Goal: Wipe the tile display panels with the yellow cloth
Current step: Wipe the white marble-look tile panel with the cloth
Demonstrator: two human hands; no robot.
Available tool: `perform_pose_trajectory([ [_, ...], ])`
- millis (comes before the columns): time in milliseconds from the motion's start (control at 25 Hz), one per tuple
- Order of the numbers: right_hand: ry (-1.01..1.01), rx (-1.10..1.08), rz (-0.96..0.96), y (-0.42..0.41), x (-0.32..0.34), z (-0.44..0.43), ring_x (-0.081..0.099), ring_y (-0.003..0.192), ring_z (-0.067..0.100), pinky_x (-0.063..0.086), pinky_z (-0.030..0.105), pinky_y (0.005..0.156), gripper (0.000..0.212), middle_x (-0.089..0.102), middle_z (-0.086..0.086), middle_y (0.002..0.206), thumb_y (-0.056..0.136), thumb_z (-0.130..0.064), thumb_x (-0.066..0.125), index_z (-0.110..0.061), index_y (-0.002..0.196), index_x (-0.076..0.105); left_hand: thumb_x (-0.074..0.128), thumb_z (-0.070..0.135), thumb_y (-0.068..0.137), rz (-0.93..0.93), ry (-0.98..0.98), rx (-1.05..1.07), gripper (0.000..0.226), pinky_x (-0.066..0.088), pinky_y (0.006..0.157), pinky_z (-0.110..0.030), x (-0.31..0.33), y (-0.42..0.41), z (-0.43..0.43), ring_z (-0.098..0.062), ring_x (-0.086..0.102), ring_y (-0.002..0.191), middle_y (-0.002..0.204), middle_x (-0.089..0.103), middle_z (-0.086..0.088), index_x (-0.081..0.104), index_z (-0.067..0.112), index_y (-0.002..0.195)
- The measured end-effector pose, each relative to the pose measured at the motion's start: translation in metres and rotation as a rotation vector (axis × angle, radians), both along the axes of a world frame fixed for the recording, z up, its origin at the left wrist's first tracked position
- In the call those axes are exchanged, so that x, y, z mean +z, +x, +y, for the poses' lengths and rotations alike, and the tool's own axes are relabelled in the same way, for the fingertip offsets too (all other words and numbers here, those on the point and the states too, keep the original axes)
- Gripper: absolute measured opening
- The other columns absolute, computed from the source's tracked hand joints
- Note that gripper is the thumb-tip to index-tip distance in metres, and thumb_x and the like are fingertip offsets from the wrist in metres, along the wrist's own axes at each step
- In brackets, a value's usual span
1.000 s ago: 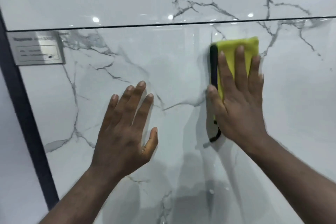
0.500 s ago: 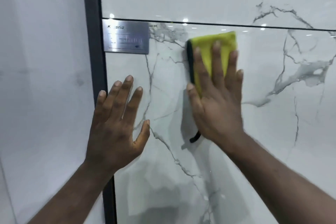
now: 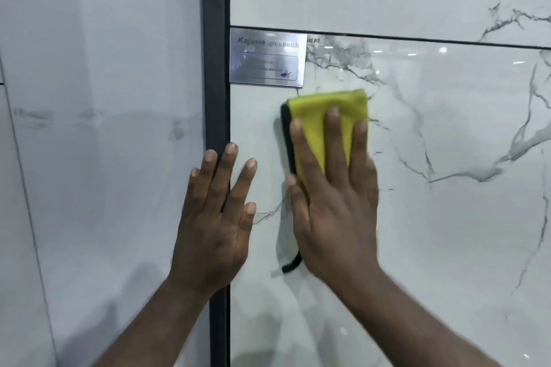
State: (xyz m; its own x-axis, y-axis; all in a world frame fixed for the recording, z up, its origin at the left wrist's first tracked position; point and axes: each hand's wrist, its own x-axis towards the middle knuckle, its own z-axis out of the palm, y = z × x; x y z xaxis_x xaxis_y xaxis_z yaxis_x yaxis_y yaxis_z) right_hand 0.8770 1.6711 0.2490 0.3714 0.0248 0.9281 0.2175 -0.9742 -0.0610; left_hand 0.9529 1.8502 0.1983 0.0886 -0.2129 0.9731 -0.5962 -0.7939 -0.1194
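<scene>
A glossy white marble-veined tile panel point(image 3: 432, 232) fills the right of the view. My right hand point(image 3: 334, 197) presses a folded yellow cloth point(image 3: 322, 110) with a black edge flat against it, fingers straight, just below a metal label plate. My left hand point(image 3: 214, 217) lies flat with spread fingers over the dark vertical frame strip point(image 3: 216, 39) at the panel's left edge. Much of the cloth is hidden under my right hand.
A silver label plate point(image 3: 267, 58) sits in the panel's top left corner. A thin dark joint point(image 3: 417, 38) separates this panel from the tile above. Another pale glossy panel point(image 3: 104, 128) stands left of the frame strip.
My right hand has slid the cloth leftward and a little down across the panel, ending under the label plate. My left hand has shifted left onto the frame strip.
</scene>
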Motion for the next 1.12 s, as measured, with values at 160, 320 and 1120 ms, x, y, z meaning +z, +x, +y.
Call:
perform_pose_trajectory([
  [160,0.109,0.054,-0.005,-0.002,-0.014,0.002,-0.013,0.162,0.023,0.019,0.058,0.127,0.066,-0.008,-0.008,0.177,0.11,-0.034,0.048,-0.042,0.167,0.014,0.031,0.008,0.116,-0.001,-0.031,-0.127,0.05,0.019,0.134,-0.057,-0.014,0.003,0.0,-0.035,0.009,0.167,0.181,0.011,-0.006,0.027,0.002,0.166],
  [320,0.108,0.044,-0.017,0.004,0.009,0.034,-0.015,0.162,0.026,0.013,0.058,0.128,0.068,-0.009,-0.005,0.177,0.11,-0.035,0.047,-0.042,0.167,0.011,0.026,0.012,0.116,0.101,-0.16,-0.312,0.053,0.014,0.136,-0.048,-0.03,0.002,0.0,-0.033,0.007,0.168,0.182,0.0,-0.002,0.016,0.002,0.168],
  [1120,0.29,0.049,-0.014,0.006,0.003,0.018,-0.019,0.161,0.028,0.009,0.059,0.129,0.067,-0.011,0.0,0.177,0.111,-0.036,0.047,-0.037,0.168,0.011,0.032,-0.006,0.11,0.112,-0.151,-0.287,0.059,0.028,0.13,-0.06,-0.05,-0.003,-0.002,-0.035,0.014,0.167,0.181,0.004,-0.005,0.018,0.002,0.167],
])
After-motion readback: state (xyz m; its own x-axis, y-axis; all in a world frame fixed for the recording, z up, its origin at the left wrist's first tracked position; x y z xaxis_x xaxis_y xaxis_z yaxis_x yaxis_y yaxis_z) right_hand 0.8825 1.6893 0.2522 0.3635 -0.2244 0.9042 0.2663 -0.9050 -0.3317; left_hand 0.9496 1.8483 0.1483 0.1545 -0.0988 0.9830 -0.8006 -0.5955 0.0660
